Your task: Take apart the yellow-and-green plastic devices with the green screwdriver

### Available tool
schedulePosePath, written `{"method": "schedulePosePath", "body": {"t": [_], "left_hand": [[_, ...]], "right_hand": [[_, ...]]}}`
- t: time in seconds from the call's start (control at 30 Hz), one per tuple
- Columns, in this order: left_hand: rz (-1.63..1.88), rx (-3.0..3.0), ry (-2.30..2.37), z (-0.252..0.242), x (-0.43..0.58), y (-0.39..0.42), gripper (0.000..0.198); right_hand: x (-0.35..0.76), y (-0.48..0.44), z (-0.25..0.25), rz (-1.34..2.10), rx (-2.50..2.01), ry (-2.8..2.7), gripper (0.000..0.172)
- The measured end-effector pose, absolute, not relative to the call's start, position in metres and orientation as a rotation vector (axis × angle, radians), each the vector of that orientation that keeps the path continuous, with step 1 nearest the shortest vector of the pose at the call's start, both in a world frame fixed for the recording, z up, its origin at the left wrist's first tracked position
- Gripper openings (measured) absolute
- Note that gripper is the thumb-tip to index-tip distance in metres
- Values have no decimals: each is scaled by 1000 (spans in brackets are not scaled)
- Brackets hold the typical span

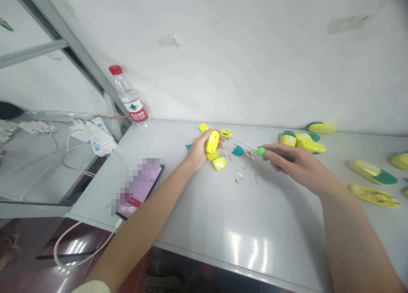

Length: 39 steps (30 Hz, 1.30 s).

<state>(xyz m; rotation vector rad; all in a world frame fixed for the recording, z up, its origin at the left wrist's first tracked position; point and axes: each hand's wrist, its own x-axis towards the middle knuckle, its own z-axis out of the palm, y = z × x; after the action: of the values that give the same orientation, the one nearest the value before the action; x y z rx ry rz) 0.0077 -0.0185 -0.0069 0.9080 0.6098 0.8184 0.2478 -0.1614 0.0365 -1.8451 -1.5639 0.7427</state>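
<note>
My left hand (198,150) is closed around a yellow plastic toy part (212,141), held just above the white table (204,225). My right hand (291,162) grips a screwdriver with a green handle (261,151); its thin metal shaft (239,141) points left toward a small yellow piece (226,134) beside the held part. Another yellow piece (219,163) lies under my left hand, and a teal piece (237,150) sits between my hands. Several small brass screws (239,177) are scattered on the table in front of them.
A water bottle with a red cap (130,98) stands at the wall on the left. A phone (140,189) on a white cable lies near the table's left edge. Yellow and green toy shells (302,140) and flat yellow parts (374,195) lie on the right.
</note>
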Motion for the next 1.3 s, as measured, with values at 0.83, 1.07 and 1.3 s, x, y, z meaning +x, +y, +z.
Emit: {"method": "schedulePosePath", "body": {"t": [0.83,1.07,1.3], "left_hand": [[799,1300,624,-8,8,-33,43],[784,1621,517,-3,14,-40,44],[827,1762,457,-6,17,-44,47]], "right_hand": [[239,-157,35,678,-1871,-1327,53],[199,-148,34,1071,-1611,-1294,53],[190,-146,28,1116,-1556,-1188,55]]}}
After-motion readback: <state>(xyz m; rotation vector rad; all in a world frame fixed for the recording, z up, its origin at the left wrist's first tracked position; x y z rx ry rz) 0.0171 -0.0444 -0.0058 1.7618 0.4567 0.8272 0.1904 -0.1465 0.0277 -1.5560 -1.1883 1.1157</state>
